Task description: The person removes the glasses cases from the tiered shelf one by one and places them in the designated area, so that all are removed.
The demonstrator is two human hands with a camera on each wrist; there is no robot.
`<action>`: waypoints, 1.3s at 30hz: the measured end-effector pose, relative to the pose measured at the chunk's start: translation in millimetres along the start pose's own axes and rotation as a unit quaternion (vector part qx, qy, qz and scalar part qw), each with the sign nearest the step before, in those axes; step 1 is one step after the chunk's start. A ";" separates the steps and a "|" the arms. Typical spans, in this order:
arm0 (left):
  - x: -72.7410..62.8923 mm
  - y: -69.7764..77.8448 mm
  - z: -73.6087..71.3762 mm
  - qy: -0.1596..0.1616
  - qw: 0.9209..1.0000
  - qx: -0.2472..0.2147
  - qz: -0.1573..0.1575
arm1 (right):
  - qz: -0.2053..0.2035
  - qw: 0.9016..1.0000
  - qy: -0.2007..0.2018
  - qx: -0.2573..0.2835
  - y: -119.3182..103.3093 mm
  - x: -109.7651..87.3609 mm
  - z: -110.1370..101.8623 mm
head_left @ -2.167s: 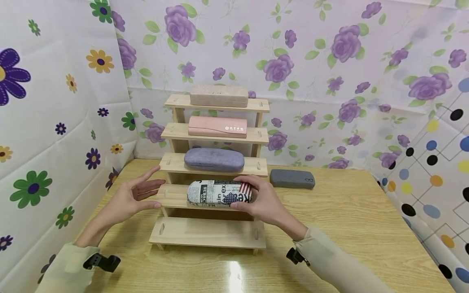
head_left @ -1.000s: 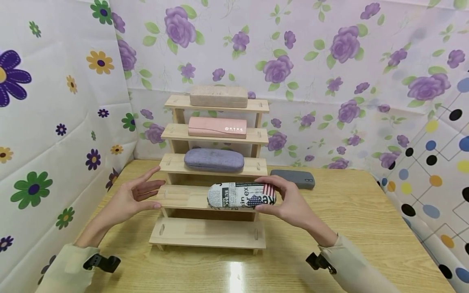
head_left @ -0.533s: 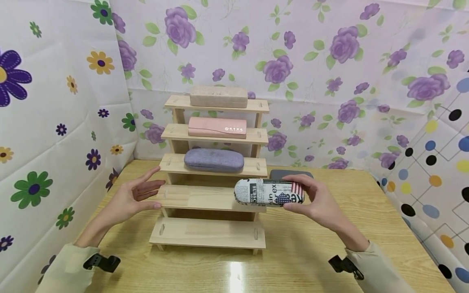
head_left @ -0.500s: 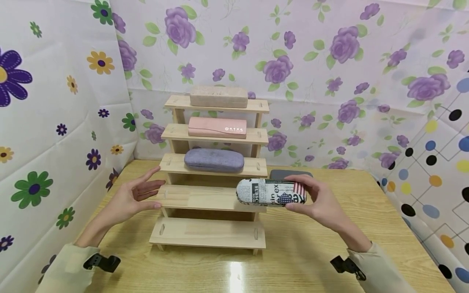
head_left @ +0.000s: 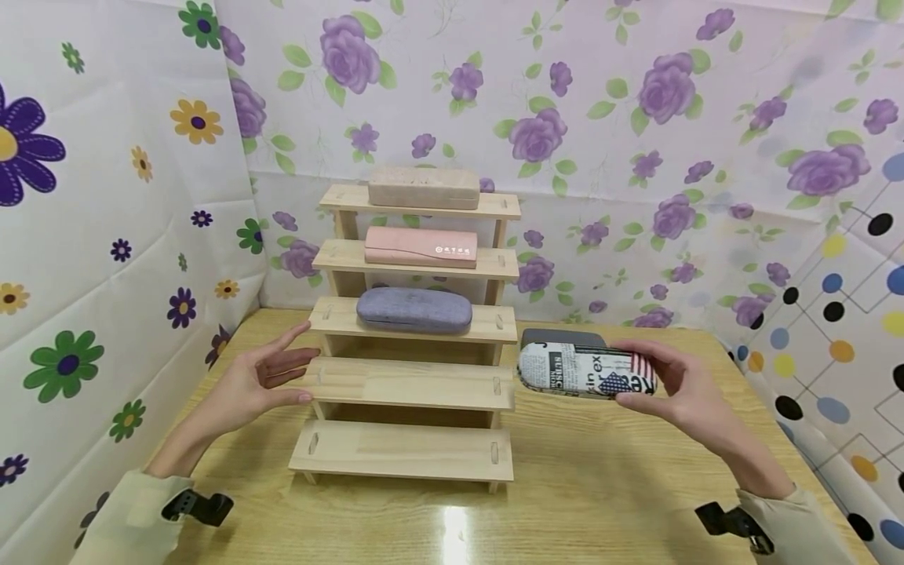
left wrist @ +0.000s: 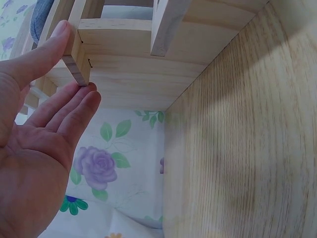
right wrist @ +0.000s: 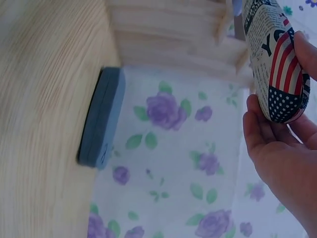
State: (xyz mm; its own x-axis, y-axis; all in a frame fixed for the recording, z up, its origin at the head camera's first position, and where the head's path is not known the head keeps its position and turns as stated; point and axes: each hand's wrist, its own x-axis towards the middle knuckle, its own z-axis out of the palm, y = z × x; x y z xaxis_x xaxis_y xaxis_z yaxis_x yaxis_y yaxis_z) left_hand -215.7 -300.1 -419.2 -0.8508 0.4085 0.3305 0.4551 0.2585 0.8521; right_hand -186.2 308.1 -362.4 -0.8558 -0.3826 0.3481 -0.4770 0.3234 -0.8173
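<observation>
My right hand [head_left: 695,396] grips the right end of a glasses case [head_left: 582,369] with newsprint and American-flag patterns, thumb at the front and fingers behind. The case is held level, off the right side of a stepped wooden rack [head_left: 402,451]. In the right wrist view its flag-printed end [right wrist: 287,82] lies between thumb and fingers. My left hand [head_left: 257,380] holds the left end of the second-lowest shelf board [left wrist: 77,69], thumb and fingertips on opposite edges. The rack's higher steps carry a purple case [head_left: 413,308], a pink case [head_left: 420,247] and a beige case [head_left: 424,188].
A grey case [head_left: 561,337] lies on the wooden table [head_left: 636,463] behind the held one, partly hidden by it in the head view. Floral cloth walls [head_left: 600,141] stand behind the rack and at the left; dotted cloth [head_left: 847,314] borders the right.
My right hand has carried the newsprint glasses case rightward off the second-lowest shelf to beyond the rack's right side. The left hand stays at the shelf's left end.
</observation>
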 end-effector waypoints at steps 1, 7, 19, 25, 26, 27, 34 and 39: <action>0.0 0.1 0.1 0.000 1.000 0.000 0.000 | 0.003 1.000 -0.001 -0.003 2.8 -1.7 -4.1; -0.1 0.7 0.2 0.003 1.000 0.003 0.000 | 0.012 1.000 0.001 -0.018 20.8 -7.7 -20.6; 0.8 -1.2 -0.1 0.000 1.000 -0.008 -0.003 | 0.068 0.997 -0.008 -0.036 70.8 -9.1 -25.4; 0.8 -0.1 -0.1 0.001 1.000 -0.005 -0.003 | 0.104 0.993 -0.021 -0.057 92.9 -3.9 -24.6; 0.6 0.0 -0.1 0.001 1.000 -0.004 -0.003 | 0.111 0.992 -0.022 -0.058 95.7 -2.5 -24.1; 0.5 0.0 -0.2 0.001 1.000 -0.003 -0.002 | 0.116 0.991 -0.024 -0.057 98.5 -0.7 -23.4; 0.0 -0.1 -0.3 0.001 1.000 0.000 -0.003 | 0.142 0.988 -0.037 -0.042 116.7 10.7 -17.2; -0.1 0.9 -0.1 0.000 1.000 -0.002 -0.009 | 0.143 0.989 -0.034 -0.034 129.8 15.2 -14.4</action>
State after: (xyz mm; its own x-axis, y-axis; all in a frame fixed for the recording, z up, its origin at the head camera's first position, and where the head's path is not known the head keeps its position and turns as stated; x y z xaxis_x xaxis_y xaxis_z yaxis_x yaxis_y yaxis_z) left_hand -215.2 -300.0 -418.4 -0.8586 0.4045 0.3149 0.4386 0.2616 0.8598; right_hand -264.0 356.7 -456.6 -0.9432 -0.3239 0.0739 -0.2323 0.4839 -0.8437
